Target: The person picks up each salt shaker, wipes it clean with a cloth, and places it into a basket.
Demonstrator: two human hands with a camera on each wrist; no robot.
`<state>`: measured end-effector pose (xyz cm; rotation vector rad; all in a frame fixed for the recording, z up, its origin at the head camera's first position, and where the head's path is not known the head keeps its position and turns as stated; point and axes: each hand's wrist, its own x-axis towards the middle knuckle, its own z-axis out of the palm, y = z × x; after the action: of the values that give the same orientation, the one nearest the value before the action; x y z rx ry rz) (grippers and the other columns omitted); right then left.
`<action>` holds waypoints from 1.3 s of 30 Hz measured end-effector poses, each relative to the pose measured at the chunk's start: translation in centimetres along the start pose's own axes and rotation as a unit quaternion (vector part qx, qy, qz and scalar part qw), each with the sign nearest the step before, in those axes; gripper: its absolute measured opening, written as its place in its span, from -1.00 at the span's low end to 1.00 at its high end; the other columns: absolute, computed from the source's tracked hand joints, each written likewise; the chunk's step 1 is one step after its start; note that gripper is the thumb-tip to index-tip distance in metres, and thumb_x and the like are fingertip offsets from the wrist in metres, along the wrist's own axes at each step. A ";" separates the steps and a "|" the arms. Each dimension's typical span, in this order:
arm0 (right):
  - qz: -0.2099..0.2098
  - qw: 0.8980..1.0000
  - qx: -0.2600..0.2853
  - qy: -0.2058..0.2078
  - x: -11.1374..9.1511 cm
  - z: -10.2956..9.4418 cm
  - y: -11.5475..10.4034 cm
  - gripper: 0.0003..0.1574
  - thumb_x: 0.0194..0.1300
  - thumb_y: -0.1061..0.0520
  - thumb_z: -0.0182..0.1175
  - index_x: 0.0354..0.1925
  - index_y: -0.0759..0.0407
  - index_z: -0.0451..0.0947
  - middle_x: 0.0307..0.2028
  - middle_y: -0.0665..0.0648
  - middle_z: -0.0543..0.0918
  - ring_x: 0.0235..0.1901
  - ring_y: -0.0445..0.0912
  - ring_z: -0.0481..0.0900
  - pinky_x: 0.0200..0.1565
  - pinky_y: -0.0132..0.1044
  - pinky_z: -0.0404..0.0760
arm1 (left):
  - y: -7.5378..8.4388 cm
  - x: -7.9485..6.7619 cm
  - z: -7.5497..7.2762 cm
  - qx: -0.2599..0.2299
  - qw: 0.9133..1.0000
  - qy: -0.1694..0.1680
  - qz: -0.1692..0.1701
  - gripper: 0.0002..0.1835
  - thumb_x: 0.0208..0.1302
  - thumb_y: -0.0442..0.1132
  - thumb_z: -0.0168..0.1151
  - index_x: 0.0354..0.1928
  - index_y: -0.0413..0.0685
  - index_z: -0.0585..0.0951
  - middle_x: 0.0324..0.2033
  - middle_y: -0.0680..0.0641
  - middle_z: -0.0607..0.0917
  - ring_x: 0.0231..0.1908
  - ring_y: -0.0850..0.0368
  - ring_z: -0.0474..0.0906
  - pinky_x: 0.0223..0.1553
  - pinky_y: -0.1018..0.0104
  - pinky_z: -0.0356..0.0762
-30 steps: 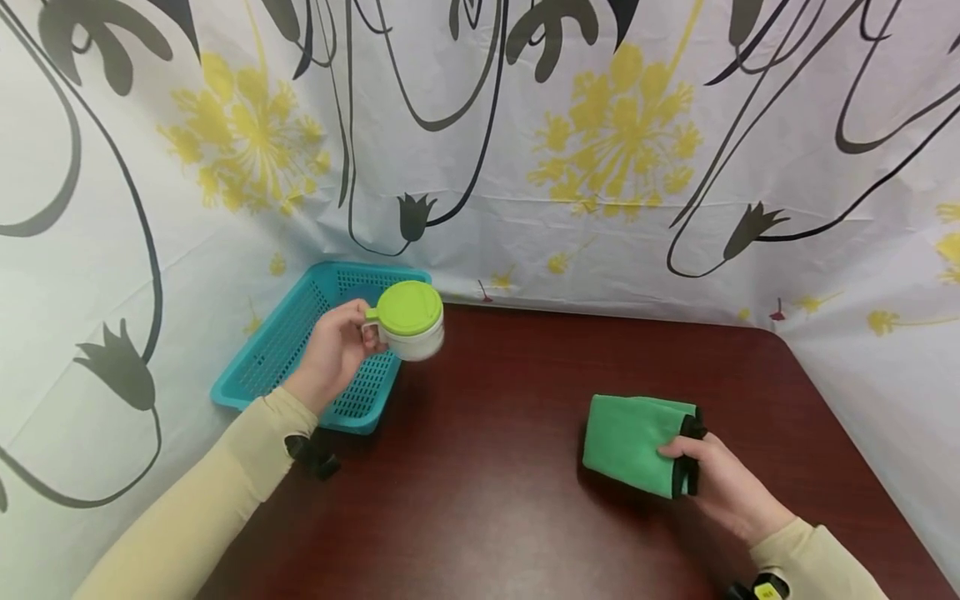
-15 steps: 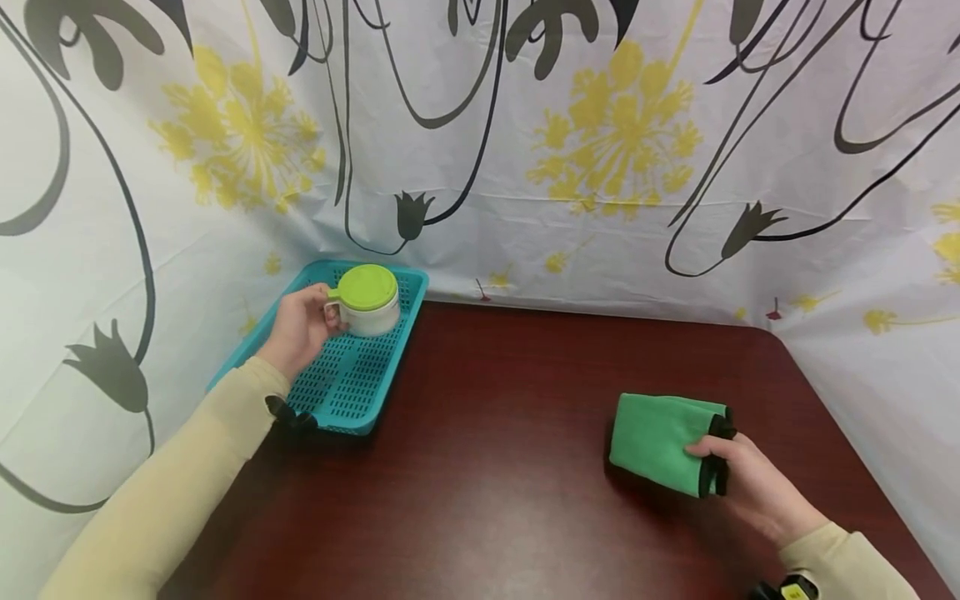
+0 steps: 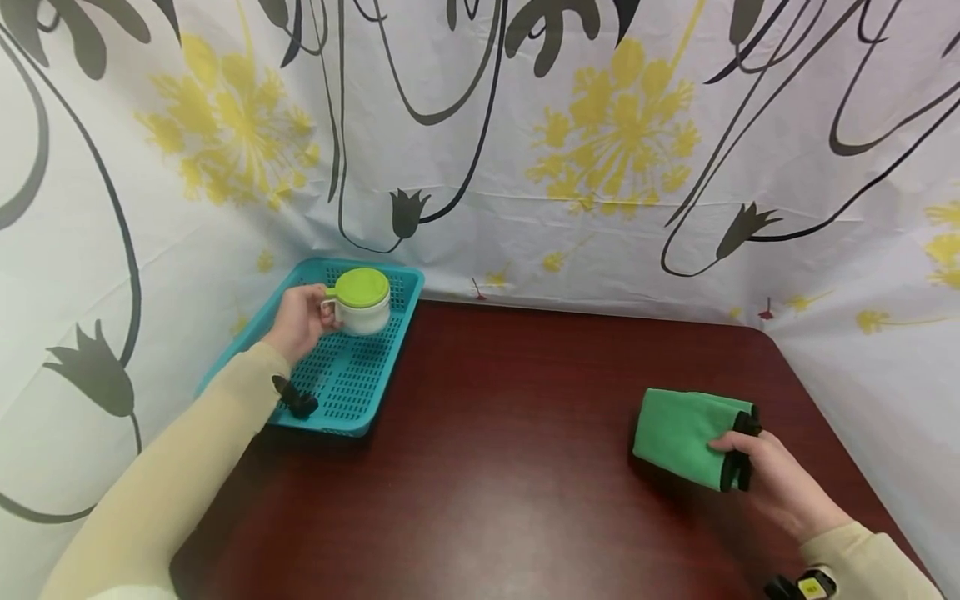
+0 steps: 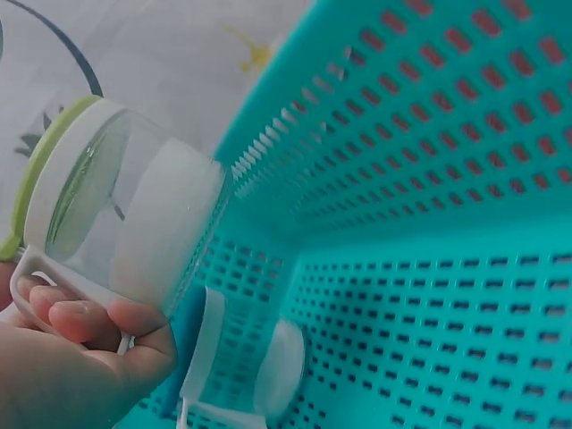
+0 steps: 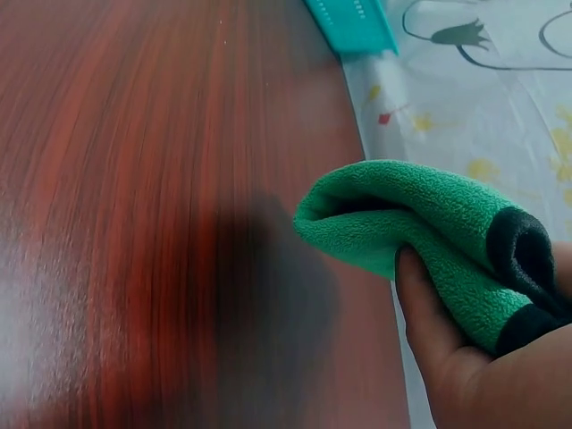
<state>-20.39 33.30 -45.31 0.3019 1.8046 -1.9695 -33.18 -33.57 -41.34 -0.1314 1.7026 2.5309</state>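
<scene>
My left hand (image 3: 296, 323) grips the white handle of a seasoning jar (image 3: 363, 319) with a lime-green lid, holding it over the turquoise basket (image 3: 348, 408). In the left wrist view, white stuff shows through the clear wall of that jar (image 4: 147, 201). A second jar (image 4: 234, 357) with a blue lid and white handle is inside the basket beneath it; I cannot make it out in the head view. On the right, a folded green cloth (image 3: 686, 437) with black edging is pinched between the thumb and fingers of my right hand (image 3: 787, 483), held above the table.
The dark red-brown table (image 3: 487, 467) stretches between both hands. A white curtain (image 3: 487, 167) with yellow and grey plant patterns closes off its back and sides. The basket stands at the back left, close to the curtain.
My left hand has carried the green-lidded jar leftward from the basket's right rim to over its inside, slowing lately. My right hand has shifted right with the cloth.
</scene>
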 end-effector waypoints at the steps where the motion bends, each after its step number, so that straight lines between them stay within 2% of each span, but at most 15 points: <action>1: 0.005 1.000 -0.002 0.004 0.0 -0.2 0.0 -0.92 0.48 0.19 0.03 -0.09 0.15 0.38 -0.16 0.04 0.51 -0.17 -0.07 0.56 -0.05 -0.08 0.60 | 0.1 0.1 -0.1 0.004 1.000 0.002 -0.003 -0.70 0.42 -0.38 -0.24 -0.54 -0.04 0.16 -0.58 -0.09 0.21 -0.53 -0.04 0.08 -0.29 0.06 0.22; 7: 0.020 1.000 0.002 0.021 0.3 -0.9 0.2 -0.90 0.48 0.19 0.02 -0.09 0.18 0.32 -0.14 0.03 0.44 -0.16 -0.08 0.52 -0.05 -0.09 0.58 | -0.1 0.8 -0.7 0.012 1.000 -0.013 -0.010 -0.76 0.36 -0.40 -0.27 -0.50 -0.09 0.09 -0.55 -0.12 0.16 -0.48 -0.08 -0.02 -0.27 0.04 0.16; 11: 0.027 0.999 -0.001 0.027 0.3 -0.9 0.3 -0.84 0.48 0.19 0.02 -0.04 0.17 0.28 -0.11 0.03 0.42 -0.14 -0.08 0.51 -0.04 -0.09 0.58 | -0.8 1.5 -1.4 0.011 0.999 -0.044 -0.026 -0.77 0.31 -0.44 -0.28 -0.52 -0.08 0.12 -0.55 -0.12 0.18 -0.49 -0.09 -0.02 -0.27 0.02 0.15; 16: 0.030 0.999 0.001 0.029 0.4 -1.1 0.5 -0.75 0.49 0.17 0.03 0.02 0.16 0.20 -0.09 0.04 0.39 -0.14 -0.07 0.50 -0.04 -0.09 0.57 | -1.4 2.0 -1.8 0.051 0.993 -0.091 -0.056 -0.77 0.32 -0.47 -0.26 -0.52 -0.14 0.12 -0.54 -0.14 0.15 -0.49 -0.13 -0.02 -0.29 -0.01 0.12; 18: 0.025 0.999 0.008 0.033 0.5 -1.1 0.6 -0.75 0.48 0.19 0.03 0.03 0.15 0.20 -0.08 0.03 0.38 -0.13 -0.08 0.50 -0.04 -0.10 0.57 | -1.6 2.2 -1.9 0.066 0.991 -0.101 -0.066 -0.77 0.32 -0.47 -0.27 -0.51 -0.16 0.12 -0.52 -0.15 0.13 -0.47 -0.14 -0.02 -0.30 -0.01 0.11; 23: 0.030 0.999 0.004 0.037 0.5 -1.0 0.9 -0.74 0.49 0.18 0.02 0.00 0.13 0.15 -0.01 0.04 0.21 -0.10 -0.11 0.40 -0.01 -0.14 0.53 | -1.8 2.7 -2.1 0.083 0.987 -0.110 -0.086 -0.79 0.29 -0.46 -0.29 -0.52 -0.16 0.12 -0.53 -0.13 0.14 -0.50 -0.11 0.03 -0.33 0.02 0.17; 25: 0.031 0.999 0.004 0.035 0.5 -1.0 0.9 -0.77 0.49 0.17 0.01 0.00 0.13 0.17 -0.02 0.04 0.24 -0.10 -0.10 0.41 -0.01 -0.13 0.53 | -1.9 3.0 -2.3 0.083 0.986 -0.108 -0.095 -0.78 0.27 -0.46 -0.29 -0.53 -0.15 0.12 -0.54 -0.12 0.15 -0.51 -0.09 0.03 -0.34 0.03 0.16; 30: 0.025 0.999 0.018 0.034 0.7 -0.9 1.0 -0.88 0.48 0.20 0.01 -0.04 0.14 0.32 -0.15 0.02 0.47 -0.16 -0.07 0.54 -0.05 -0.09 0.59 | -2.3 3.6 -2.9 0.089 0.984 -0.109 -0.105 -0.79 0.25 -0.49 -0.28 -0.53 -0.16 0.13 -0.55 -0.12 0.14 -0.51 -0.09 -0.03 -0.34 0.03 0.08; 37: 0.037 0.998 0.025 0.034 0.9 -0.7 1.3 -0.96 0.49 0.20 0.00 -0.14 0.13 0.40 -0.19 0.02 0.47 -0.18 -0.08 0.52 -0.04 -0.10 0.58 | -3.1 4.1 -3.8 0.122 0.976 -0.141 -0.110 -0.80 0.27 -0.50 -0.28 -0.50 -0.17 0.15 -0.53 -0.15 0.18 -0.50 -0.12 -0.01 -0.34 -0.01 0.06; 39: 0.044 0.998 0.017 0.036 0.8 -0.7 1.3 -0.91 0.49 0.18 0.00 -0.08 0.15 0.33 -0.09 0.03 0.39 -0.14 -0.09 0.48 -0.01 -0.10 0.56 | -3.1 4.0 -3.9 0.124 0.975 -0.149 -0.111 -0.81 0.29 -0.50 -0.29 -0.48 -0.18 0.14 -0.51 -0.18 0.16 -0.48 -0.14 -0.02 -0.31 -0.03 0.05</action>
<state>-20.61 33.77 -46.94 0.4618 1.7722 -1.9522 -36.72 -35.93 -46.15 0.0683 1.7513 2.0423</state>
